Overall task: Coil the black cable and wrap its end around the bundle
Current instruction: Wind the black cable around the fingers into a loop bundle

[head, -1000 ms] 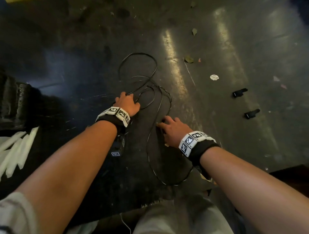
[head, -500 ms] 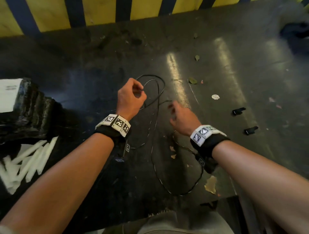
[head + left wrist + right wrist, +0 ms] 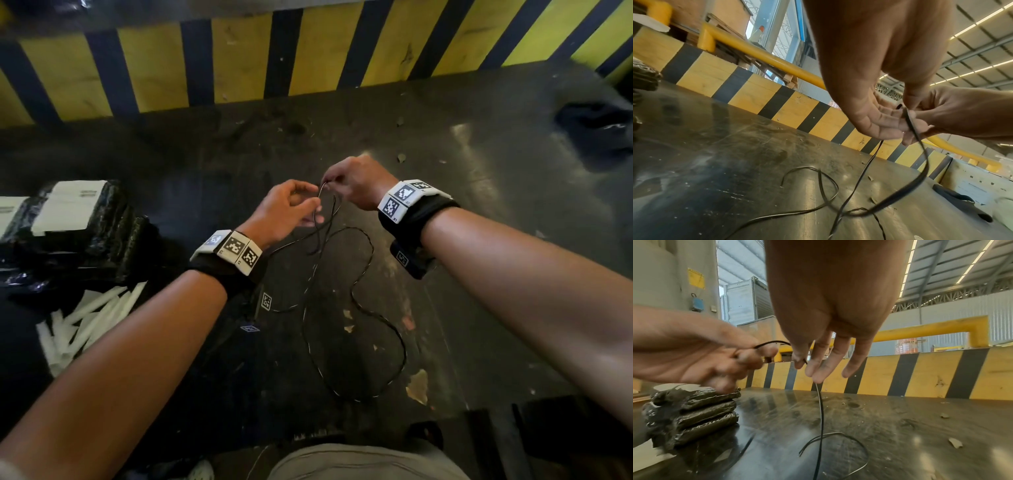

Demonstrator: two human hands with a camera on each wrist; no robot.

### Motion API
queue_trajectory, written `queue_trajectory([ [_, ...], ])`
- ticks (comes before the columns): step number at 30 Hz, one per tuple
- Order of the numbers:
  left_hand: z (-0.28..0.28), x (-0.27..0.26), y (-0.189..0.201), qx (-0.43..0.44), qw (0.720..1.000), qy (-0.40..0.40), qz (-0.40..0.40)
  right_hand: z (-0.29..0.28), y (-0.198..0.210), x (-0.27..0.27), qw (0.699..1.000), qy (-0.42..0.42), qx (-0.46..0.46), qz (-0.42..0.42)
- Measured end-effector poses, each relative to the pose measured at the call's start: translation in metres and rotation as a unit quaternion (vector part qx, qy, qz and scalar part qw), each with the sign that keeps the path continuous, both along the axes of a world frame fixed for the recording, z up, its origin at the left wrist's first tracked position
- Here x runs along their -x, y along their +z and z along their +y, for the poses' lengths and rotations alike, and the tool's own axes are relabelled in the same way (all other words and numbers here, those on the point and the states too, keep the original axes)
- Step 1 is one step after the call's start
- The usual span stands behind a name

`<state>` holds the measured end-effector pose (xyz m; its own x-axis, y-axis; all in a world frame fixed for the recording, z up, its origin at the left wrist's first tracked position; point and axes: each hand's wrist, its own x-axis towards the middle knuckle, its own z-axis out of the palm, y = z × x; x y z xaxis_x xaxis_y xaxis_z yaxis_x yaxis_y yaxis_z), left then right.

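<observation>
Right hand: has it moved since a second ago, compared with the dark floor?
Yes. The right hand has risen off the floor and gone forward, toward the striped barrier, now pinching the black cable beside the left hand.

Both forearms are bare from the wrist upward. Each wrist carries a black fabric cuff (image 3: 416, 219) topped by a band of white square blocks printed with black-and-white coded markers (image 3: 236, 250). A small black unit with a white marker hangs under the right cuff (image 3: 407, 260). Light grey-beige trousers (image 3: 363, 462) show at the lower edge, and a pale sleeve edge (image 3: 10, 471) at the lower left corner.
</observation>
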<state>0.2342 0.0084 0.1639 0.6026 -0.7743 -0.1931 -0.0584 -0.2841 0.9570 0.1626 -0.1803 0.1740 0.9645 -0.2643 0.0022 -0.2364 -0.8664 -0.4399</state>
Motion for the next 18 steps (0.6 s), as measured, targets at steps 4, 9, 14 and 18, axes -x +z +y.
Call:
queue_trajectory([
  [4,0.008,0.024,-0.001,-0.051,0.992,-0.106,0.037,-0.020,0.012,0.014,0.997,-0.064,-0.001,-0.050],
  [9,0.011,0.057,0.008,-0.073,0.981,-0.144,0.110,-0.039,0.022,0.029,0.995,-0.064,0.010,-0.070],
  [14,0.000,0.083,0.031,-0.053,0.962,-0.210,0.167,-0.052,0.027,0.041,0.993,-0.072,0.001,-0.091],
  [18,-0.010,0.099,0.044,-0.038,0.956,-0.236,0.169,-0.065,0.024,0.054,0.993,-0.076,0.002,-0.086],
])
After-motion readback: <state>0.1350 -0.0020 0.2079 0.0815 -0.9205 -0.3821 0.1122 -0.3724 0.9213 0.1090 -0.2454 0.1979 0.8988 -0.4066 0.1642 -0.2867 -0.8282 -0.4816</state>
